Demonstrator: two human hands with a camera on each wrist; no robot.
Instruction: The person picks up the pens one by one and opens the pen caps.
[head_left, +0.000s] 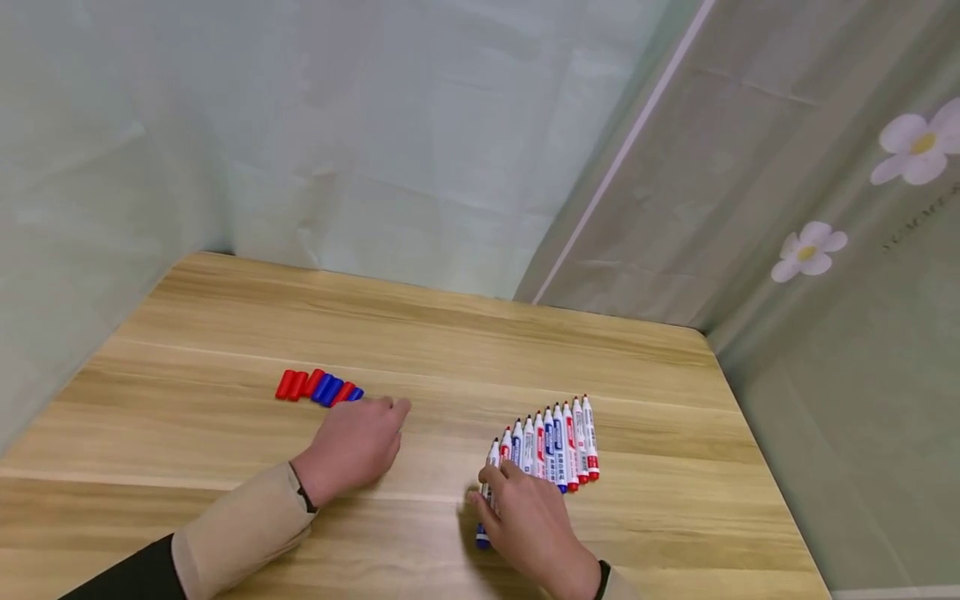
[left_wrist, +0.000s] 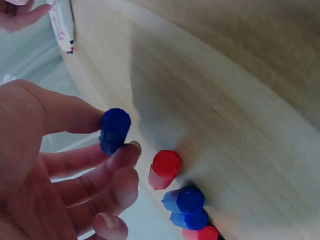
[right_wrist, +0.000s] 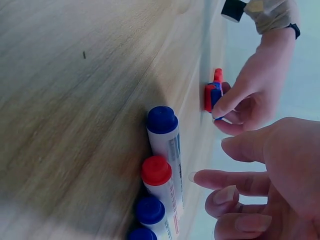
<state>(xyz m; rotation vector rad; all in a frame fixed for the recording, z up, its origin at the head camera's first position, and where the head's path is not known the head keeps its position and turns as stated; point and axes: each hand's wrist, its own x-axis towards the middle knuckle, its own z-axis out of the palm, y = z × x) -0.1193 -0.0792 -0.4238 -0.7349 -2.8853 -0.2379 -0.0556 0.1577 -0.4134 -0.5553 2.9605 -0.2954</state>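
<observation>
My left hand [head_left: 358, 442] pinches a blue marker cap [left_wrist: 115, 131] between thumb and fingers, at the right end of the row of caps. In the left wrist view a red cap [left_wrist: 164, 169] and several blue and red ones stand right beside it. My right hand [head_left: 525, 517] is over the near left end of a slanted row of white markers [head_left: 551, 442] with red and blue ends. Its thumb and fingers are apart, with nothing between them, close to the blue-ended marker [right_wrist: 164, 130] at the end of the row, in the right wrist view.
The wooden table [head_left: 420, 333] carries the row of red and blue caps [head_left: 315, 387] on the left and the markers on the right. A pale curtain [head_left: 420, 150] hangs along the back, and another with white flowers [head_left: 810, 252] hangs at the right.
</observation>
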